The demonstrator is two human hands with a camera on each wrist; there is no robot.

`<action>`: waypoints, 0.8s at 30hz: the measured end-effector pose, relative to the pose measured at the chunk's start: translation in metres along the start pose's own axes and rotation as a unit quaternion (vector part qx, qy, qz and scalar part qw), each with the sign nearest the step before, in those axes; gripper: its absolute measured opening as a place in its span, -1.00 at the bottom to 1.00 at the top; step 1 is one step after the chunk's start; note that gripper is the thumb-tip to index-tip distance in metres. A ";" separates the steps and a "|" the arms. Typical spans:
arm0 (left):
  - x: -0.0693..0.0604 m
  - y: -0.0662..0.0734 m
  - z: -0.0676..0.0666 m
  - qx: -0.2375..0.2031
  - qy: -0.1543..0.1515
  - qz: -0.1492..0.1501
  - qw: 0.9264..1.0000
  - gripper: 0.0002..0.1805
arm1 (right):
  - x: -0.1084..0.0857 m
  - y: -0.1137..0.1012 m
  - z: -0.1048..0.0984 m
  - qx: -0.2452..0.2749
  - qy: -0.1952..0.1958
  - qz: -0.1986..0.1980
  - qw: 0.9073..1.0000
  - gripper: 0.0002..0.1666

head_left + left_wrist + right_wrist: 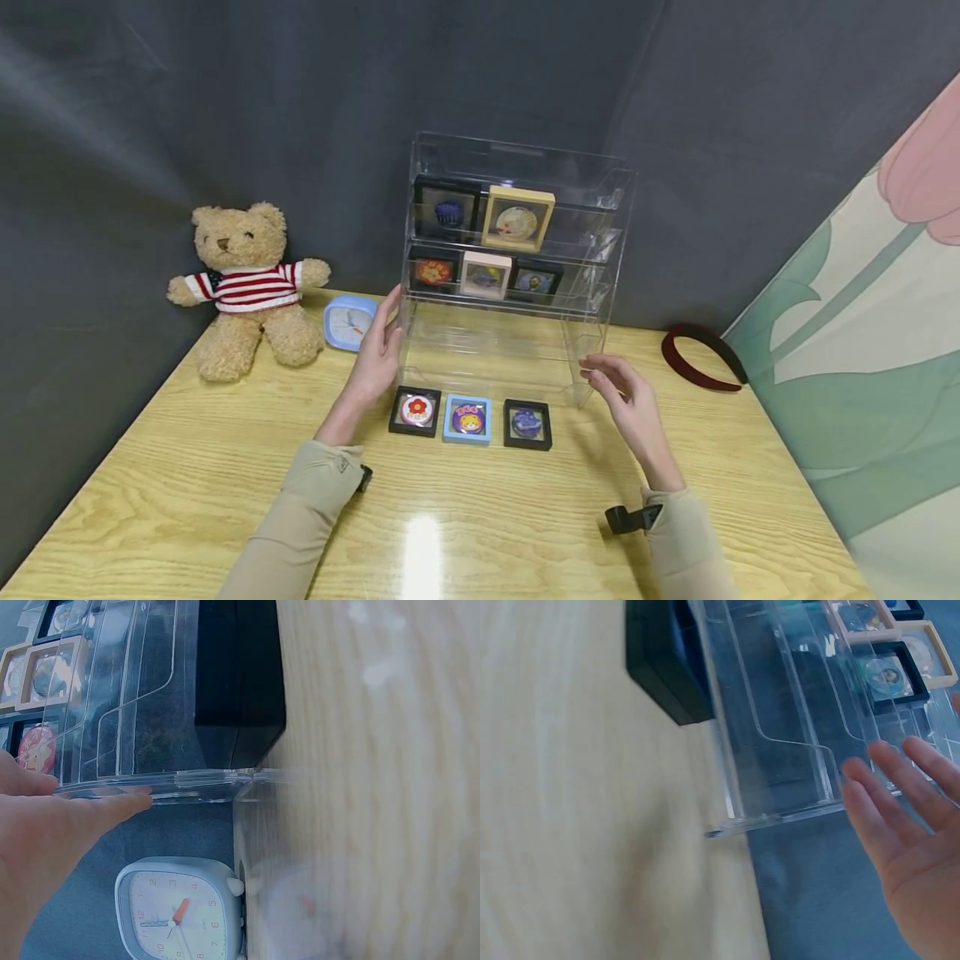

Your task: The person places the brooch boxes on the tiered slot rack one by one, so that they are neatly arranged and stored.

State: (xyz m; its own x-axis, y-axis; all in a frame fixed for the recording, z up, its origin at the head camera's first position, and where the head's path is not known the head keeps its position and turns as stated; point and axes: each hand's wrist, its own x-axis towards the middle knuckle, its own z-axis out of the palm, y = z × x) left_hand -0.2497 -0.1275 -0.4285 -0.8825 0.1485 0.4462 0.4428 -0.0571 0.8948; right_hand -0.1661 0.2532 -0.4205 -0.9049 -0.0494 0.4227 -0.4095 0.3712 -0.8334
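A clear tiered rack (487,342) stands at the back of the table, with several framed badges on its two upper tiers, among them a yellow frame (519,218) and a pink frame (486,276). The left hand (377,358) rests on the rack's left side, its fingers fairly straight along the side panel (180,780). At the rack's right side is the right hand (626,400), fingers loosely bent and holding nothing; whether its fingertips touch the panel I cannot tell. Two black frames (415,410) (527,424) and a blue frame (467,419) lie in a row before the rack.
A teddy bear (251,292) in a striped shirt sits at the back left, beside a blue alarm clock (348,323). A dark red headband (701,358) lies at the right edge of the table. Behind the rack hangs a dark curtain (337,108).
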 end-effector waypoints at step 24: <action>-0.001 0.000 0.000 -0.001 0.001 -0.006 1.000 -0.25 | -0.040 0.027 0.014 -0.014 -0.161 0.071 0.984 -0.35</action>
State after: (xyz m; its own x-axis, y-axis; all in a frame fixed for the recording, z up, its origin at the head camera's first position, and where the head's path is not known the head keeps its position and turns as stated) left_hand -0.2485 -0.1280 -0.4287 -0.8882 0.1476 0.4350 0.4313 -0.0579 0.9003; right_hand -0.1427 0.2521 -0.4653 -0.9448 -0.2839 0.1637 -0.2762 0.4210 -0.8640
